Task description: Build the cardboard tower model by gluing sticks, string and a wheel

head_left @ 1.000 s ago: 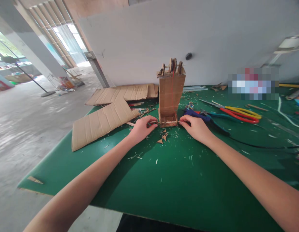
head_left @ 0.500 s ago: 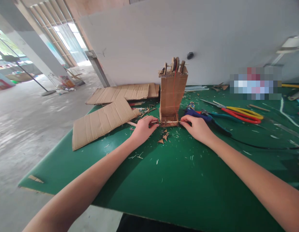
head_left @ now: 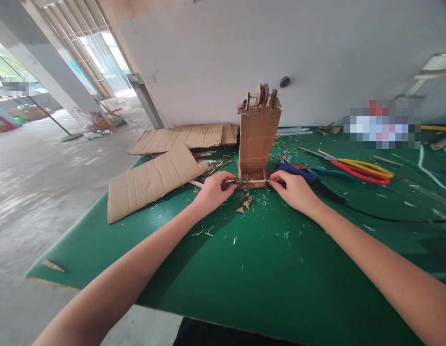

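A tall cardboard model (head_left: 259, 134) stands upright on the green table, with cardboard discs (head_left: 262, 94) at its top and a red string (head_left: 261, 129) running down its front. Across its low front box passes a thin wooden stick (head_left: 252, 181). My left hand (head_left: 217, 188) pinches the stick's left end, just outside the box. At the other side, the fingertips of my right hand (head_left: 290, 188) close on the right end. The fingers partly hide both ends.
Cardboard sheets (head_left: 154, 185) lie on the left. On the right are scissors with red and yellow handles (head_left: 363, 168), blue-handled pliers (head_left: 298, 172) and a black cable (head_left: 389, 218). Cardboard scraps (head_left: 245, 204) and shavings litter the green table (head_left: 266, 269). A wall (head_left: 216, 62) rises behind.
Both hands keep their pinch at the stick's ends. The cardboard model stands in the same place, and the view has shifted only very slightly.
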Action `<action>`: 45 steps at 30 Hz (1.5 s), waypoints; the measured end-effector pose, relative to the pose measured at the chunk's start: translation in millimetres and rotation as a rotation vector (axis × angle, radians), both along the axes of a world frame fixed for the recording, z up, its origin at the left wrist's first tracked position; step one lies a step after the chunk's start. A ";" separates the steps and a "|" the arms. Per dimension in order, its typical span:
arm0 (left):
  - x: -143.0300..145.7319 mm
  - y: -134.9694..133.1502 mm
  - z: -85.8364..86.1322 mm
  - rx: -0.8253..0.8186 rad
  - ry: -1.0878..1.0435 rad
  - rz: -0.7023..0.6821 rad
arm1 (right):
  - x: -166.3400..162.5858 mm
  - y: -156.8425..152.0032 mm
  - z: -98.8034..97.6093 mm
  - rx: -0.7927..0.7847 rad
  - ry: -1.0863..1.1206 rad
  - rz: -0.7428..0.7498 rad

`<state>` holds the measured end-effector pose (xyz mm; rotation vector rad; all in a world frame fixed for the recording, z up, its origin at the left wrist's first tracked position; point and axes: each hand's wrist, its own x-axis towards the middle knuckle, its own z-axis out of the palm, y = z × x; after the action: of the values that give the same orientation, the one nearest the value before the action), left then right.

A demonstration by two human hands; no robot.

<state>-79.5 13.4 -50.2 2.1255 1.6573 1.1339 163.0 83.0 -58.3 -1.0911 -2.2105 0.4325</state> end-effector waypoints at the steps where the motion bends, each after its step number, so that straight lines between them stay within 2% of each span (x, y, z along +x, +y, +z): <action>1: -0.3 0.0 0.0 -0.001 0.005 -0.002 | 0.0 0.2 -0.5 0.001 -0.001 0.001; 17: 0.8 -4.1 3.1 0.034 0.117 0.009 | 0.6 0.2 -1.3 -0.008 -0.012 0.021; 22: 0.1 -4.1 2.8 -0.003 0.121 -0.017 | 0.6 0.1 -1.5 -0.005 -0.021 0.025; 32: -0.2 -2.5 0.9 -0.052 0.056 -0.093 | 1.6 7.9 -8.1 0.218 -0.005 -0.017; 45: 6.1 -3.4 0.6 -0.037 0.003 -0.095 | 1.3 5.7 -3.3 0.117 -0.008 -0.020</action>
<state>-73.4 9.9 -49.6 2.1588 1.5488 1.0647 164.3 88.6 -61.6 -1.0528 -2.2007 0.2871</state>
